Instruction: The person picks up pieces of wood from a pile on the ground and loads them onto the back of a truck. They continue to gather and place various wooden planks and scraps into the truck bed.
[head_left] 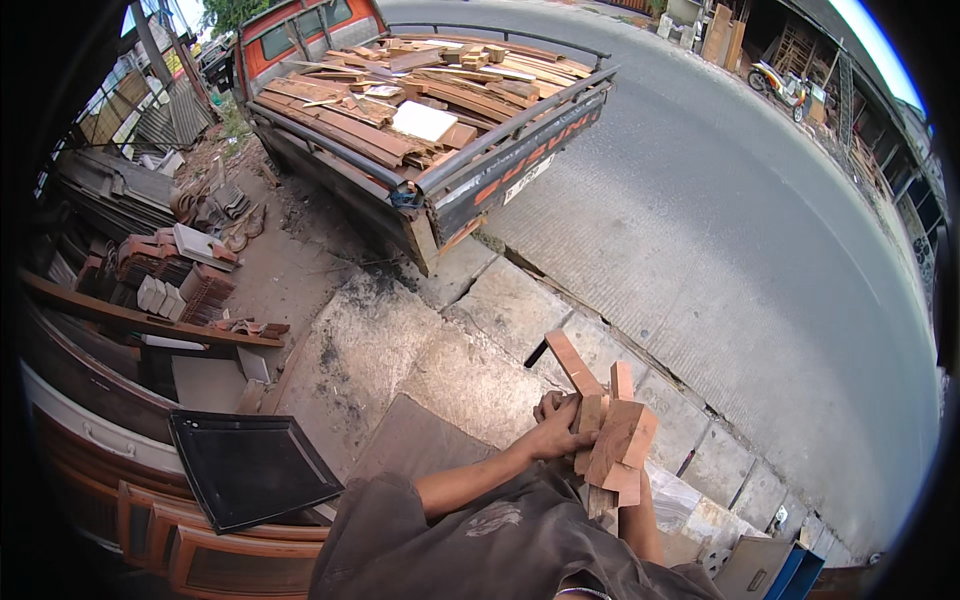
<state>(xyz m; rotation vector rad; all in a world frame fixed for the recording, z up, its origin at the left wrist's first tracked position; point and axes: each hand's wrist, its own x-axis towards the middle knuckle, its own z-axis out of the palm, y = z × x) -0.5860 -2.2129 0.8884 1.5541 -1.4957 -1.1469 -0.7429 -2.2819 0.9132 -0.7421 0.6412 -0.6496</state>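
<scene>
Fingers of the left hand are bent close against the left side of a bundle of wood blocks, gripping rather than spread. Behind that bundle the right hand is hidden, so its fingers cannot be told; the right forearm rises toward it from below. The blocks lie at odd angles: the longest stick leans away from the body and to the left, while the front piece tilts up to the right. Beyond its tip are concrete slabs, then, ahead and left, well apart, the truck, its bed heaped with loose planks. Its tailgate corner faces the bundle, and the left hand seems the nearer one to it. Road stretches off to the right.
</scene>
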